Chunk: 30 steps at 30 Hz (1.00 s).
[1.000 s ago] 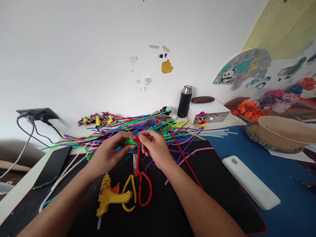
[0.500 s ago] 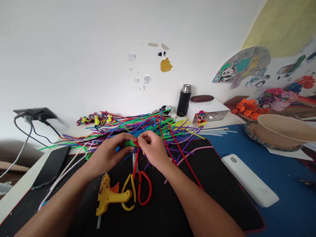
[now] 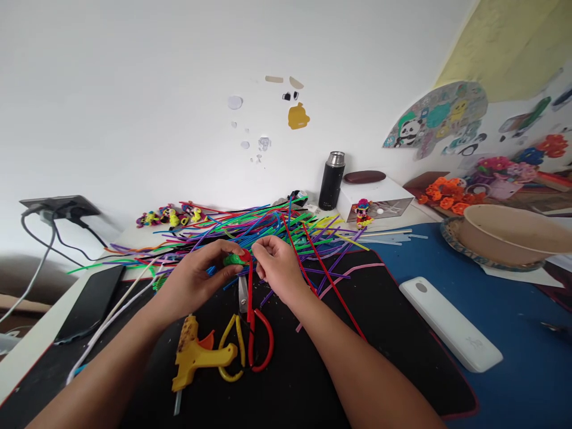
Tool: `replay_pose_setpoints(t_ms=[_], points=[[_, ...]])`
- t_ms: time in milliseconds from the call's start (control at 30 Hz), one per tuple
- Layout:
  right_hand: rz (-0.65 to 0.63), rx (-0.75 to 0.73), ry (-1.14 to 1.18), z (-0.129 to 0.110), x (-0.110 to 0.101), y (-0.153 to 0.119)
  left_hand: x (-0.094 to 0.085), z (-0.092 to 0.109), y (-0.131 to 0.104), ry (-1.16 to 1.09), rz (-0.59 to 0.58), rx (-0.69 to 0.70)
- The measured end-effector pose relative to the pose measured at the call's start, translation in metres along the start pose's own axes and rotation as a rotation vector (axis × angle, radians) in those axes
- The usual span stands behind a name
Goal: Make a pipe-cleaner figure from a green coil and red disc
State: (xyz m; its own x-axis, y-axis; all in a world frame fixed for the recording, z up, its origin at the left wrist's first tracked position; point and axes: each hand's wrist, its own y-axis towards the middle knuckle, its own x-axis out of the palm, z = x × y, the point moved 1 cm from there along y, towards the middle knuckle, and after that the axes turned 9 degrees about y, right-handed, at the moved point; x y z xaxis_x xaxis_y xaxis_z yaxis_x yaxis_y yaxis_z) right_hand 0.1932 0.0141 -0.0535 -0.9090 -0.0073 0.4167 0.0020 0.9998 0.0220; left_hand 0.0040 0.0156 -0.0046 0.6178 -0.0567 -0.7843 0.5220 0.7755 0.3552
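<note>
My left hand (image 3: 203,271) pinches a small piece of coiled pipe cleaner, its green part (image 3: 233,260) between thumb and fingers and its red end toward my right hand. A long red pipe cleaner (image 3: 249,292) hangs from that end across the scissors. My right hand (image 3: 277,265) is closed just right of the piece, fingers curled; what they hold, if anything, is hidden. Below lie scissors (image 3: 261,339) with one yellow and one red handle, blades pointing away from me. Left of them rests a yellow glue gun (image 3: 196,354).
Behind my hands spreads a heap of coloured pipe cleaners (image 3: 268,223). Small figures (image 3: 170,215) stand at back left, another figure (image 3: 363,213) by a white box (image 3: 375,193). A black flask (image 3: 332,182), a phone (image 3: 92,304), a white case (image 3: 451,325) and a bowl (image 3: 513,238) surround the mat.
My right hand has shifted slightly off the red end, its fingers curling more. The hanging red pipe cleaner has swung to the right. My left hand keeps its hold.
</note>
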Motion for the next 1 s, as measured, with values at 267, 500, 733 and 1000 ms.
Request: replay_pose_setpoints(t_ms=[267, 500, 733, 1000], points=[[-0.105, -0.033, 0.014, -0.002, 0.0, -0.001, -0.009, -0.002, 0.001, -0.112, -0.007, -0.043], [-0.164, -0.081, -0.052, -0.004, 0.002, -0.005, -0.027, -0.018, -0.001, -0.366, -0.112, -0.186], [-0.22, -0.117, -0.116, -0.004, 0.004, -0.01, -0.027, -0.022, -0.002, -0.372, -0.178, -0.194], [-0.207, -0.199, -0.358, -0.006, 0.005, -0.013, -0.028, -0.018, 0.0, -0.382, -0.236, -0.152]])
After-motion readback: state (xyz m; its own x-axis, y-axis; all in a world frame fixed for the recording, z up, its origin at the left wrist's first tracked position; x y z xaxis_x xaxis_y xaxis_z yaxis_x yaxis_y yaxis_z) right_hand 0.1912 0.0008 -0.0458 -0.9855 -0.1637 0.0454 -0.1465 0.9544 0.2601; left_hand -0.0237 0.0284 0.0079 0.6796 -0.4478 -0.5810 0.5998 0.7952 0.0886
